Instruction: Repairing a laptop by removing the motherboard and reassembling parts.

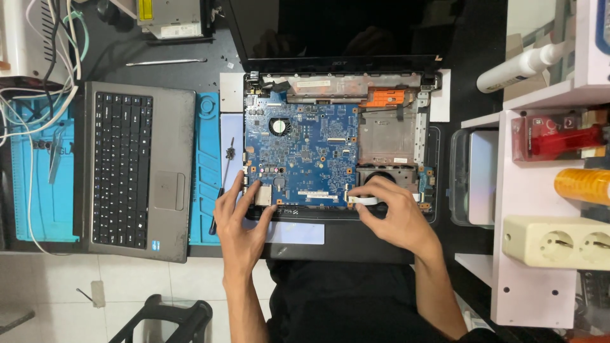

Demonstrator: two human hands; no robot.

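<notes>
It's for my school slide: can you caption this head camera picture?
Two hands, left and right, touch the blue circuit board inside an opened laptop.

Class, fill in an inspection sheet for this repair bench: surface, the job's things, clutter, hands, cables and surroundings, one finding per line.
Surface: dark bench with a blue mat on it.
Job's things: opened laptop, blue board exposed, fan visible; white ribbon cable at the board's lower edge.
Clutter: keyboard cover, screwdriver, metal tool, drive.
Hands: left hand rests on the board's lower left corner; right hand pinches the ribbon cable.
Cables: white wires looped at far left.
Surroundings: white shelf with socket strip, yellow tape roll, white tube.
</notes>
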